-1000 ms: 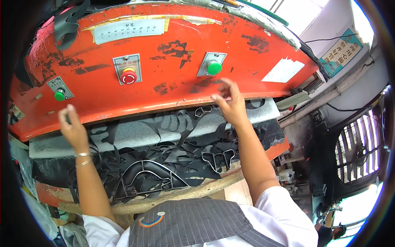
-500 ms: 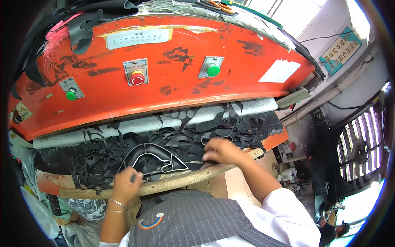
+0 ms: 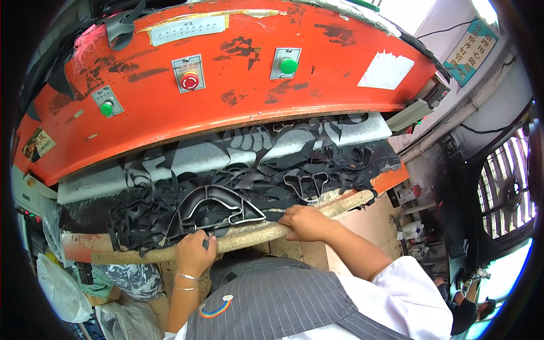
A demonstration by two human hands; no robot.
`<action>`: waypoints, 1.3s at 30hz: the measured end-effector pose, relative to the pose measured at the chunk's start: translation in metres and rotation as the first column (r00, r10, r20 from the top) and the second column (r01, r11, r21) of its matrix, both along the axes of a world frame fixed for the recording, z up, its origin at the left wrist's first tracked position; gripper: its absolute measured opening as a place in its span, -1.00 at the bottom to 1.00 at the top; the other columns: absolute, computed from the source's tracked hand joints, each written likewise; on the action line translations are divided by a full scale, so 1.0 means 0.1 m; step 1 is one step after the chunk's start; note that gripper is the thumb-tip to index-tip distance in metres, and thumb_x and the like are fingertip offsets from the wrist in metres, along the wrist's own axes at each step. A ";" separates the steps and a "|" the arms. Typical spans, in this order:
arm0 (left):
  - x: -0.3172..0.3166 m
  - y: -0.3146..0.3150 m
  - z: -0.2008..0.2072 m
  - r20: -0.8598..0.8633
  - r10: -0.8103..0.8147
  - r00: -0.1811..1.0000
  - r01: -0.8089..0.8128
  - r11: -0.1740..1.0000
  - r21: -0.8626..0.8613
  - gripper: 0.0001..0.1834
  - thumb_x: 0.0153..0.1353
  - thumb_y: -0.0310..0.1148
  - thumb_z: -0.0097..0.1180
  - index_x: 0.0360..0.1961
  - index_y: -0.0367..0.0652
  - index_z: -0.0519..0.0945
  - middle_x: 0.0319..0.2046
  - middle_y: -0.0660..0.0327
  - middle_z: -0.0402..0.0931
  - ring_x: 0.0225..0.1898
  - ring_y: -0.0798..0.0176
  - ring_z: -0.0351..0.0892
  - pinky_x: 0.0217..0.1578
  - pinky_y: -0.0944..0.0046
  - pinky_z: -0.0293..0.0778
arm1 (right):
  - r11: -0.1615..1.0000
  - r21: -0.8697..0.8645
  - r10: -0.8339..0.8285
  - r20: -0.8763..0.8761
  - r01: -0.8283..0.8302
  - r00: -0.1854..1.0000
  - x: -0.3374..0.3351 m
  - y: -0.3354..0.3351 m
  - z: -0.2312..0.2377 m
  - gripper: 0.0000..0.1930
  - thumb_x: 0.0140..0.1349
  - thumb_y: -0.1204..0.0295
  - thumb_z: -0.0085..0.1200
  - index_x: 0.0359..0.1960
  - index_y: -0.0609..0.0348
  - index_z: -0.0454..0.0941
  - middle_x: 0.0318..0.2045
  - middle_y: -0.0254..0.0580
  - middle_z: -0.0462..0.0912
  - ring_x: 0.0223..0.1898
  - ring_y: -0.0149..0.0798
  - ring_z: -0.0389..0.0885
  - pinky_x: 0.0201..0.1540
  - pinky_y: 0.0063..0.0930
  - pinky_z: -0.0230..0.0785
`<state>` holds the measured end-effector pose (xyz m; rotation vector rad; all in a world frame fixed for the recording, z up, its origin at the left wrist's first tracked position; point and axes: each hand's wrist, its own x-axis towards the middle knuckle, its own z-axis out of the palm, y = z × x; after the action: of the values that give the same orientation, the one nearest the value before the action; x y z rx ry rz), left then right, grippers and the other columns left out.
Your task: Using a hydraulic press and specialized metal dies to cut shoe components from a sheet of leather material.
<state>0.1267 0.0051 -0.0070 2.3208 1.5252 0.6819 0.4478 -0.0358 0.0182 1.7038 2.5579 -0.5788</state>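
Observation:
My left hand [image 3: 196,253] is closed at the bench's front rail, with a small black scrap [image 3: 206,242] between thumb and fingers. Just beyond it lies a large curved cutting die [image 3: 215,195], a metal-edged outline resting on black offcuts [image 3: 144,212]. My right hand [image 3: 309,223] rests at the rail right of this die, its fingers bent together against dark material. What they grip, if anything, is hidden. Farther right, a smaller metal cutting die [image 3: 306,187] sits among the scraps, apart from both hands.
A red machine front [image 3: 238,79] rises behind the bench, carrying two green buttons and a red stop button [image 3: 190,80]. A pale worn rail [image 3: 249,238] borders the near edge. Plastic bags [image 3: 122,320] stand at lower left. Another person [image 3: 464,311] is at far right.
The view has shifted. My right hand has moved left and nearer along the rail, uncovering the smaller die. My left hand has shifted right, below the large die, still with the scrap.

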 end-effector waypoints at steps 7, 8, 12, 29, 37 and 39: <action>0.68 0.40 0.54 0.151 -0.339 0.929 0.350 0.935 -0.057 -0.74 0.14 -0.14 0.24 -0.43 -0.10 0.54 -0.53 0.11 0.56 -0.48 -0.08 0.58 -0.48 0.06 0.47 | 0.848 0.387 -0.286 -0.239 0.362 0.928 0.77 1.13 0.23 -0.51 0.12 0.17 0.24 0.05 0.14 0.54 0.03 0.12 0.56 0.12 0.08 0.49 0.15 -0.14 0.36; 0.96 0.49 0.52 0.243 -0.406 0.881 0.422 0.907 -0.014 -0.77 0.16 -0.16 0.22 -0.40 -0.09 0.54 -0.46 0.12 0.57 -0.43 -0.05 0.59 -0.43 0.06 0.48 | 0.823 0.423 -0.296 -0.249 0.379 0.922 0.87 1.31 0.19 -0.49 0.11 0.19 0.25 0.08 0.12 0.52 0.05 0.13 0.55 0.13 0.08 0.47 0.17 -0.13 0.33; 1.83 0.97 0.06 0.079 -0.495 0.865 0.477 0.862 0.172 -0.82 0.11 -0.31 0.24 -0.26 -0.06 0.56 -0.30 0.24 0.55 -0.35 0.06 0.62 -0.35 0.13 0.52 | 0.805 0.500 -0.233 -0.227 0.319 0.946 0.92 1.97 -0.23 -0.49 0.05 0.29 0.31 0.08 0.07 0.52 0.04 0.11 0.56 0.12 0.08 0.49 0.16 -0.11 0.34; 2.08 2.08 0.25 0.475 -0.138 0.869 0.282 0.928 -0.246 -0.61 0.03 -0.24 0.20 -0.20 -0.34 0.64 -0.46 -0.06 0.63 -0.39 0.16 0.64 -0.28 0.22 0.49 | 0.370 0.096 -0.567 -0.765 0.924 0.306 1.46 1.79 -0.42 -0.60 0.03 0.35 0.32 -0.09 0.23 0.57 -0.23 0.05 0.67 -0.10 0.05 0.63 -0.02 -0.23 0.44; 2.15 2.51 0.18 0.174 0.001 0.985 0.053 0.951 -0.305 -0.53 -0.04 -0.23 0.15 -0.14 -0.36 0.63 -0.35 -0.17 0.65 -0.22 -0.16 0.65 -0.10 0.07 0.51 | 0.633 0.364 -0.623 -0.284 0.683 0.729 1.60 1.40 -0.19 -0.55 0.02 0.31 0.32 -0.02 0.12 0.53 -0.12 -0.01 0.62 -0.01 0.06 0.55 0.05 -0.15 0.39; 2.02 2.54 0.15 0.158 -0.005 0.987 0.061 0.935 -0.348 -0.58 -0.03 -0.23 0.18 -0.19 -0.33 0.63 -0.27 -0.14 0.62 -0.19 -0.13 0.63 -0.11 0.04 0.50 | 0.675 0.219 -0.693 -0.137 0.704 0.708 1.48 1.29 0.03 -0.56 0.01 0.30 0.32 -0.04 0.06 0.53 -0.12 -0.07 0.60 0.02 0.04 0.54 0.06 -0.13 0.40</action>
<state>0.3283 0.2588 0.0084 1.9739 1.4036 0.5160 0.5958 0.0929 0.0207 2.8160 1.9672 -0.2736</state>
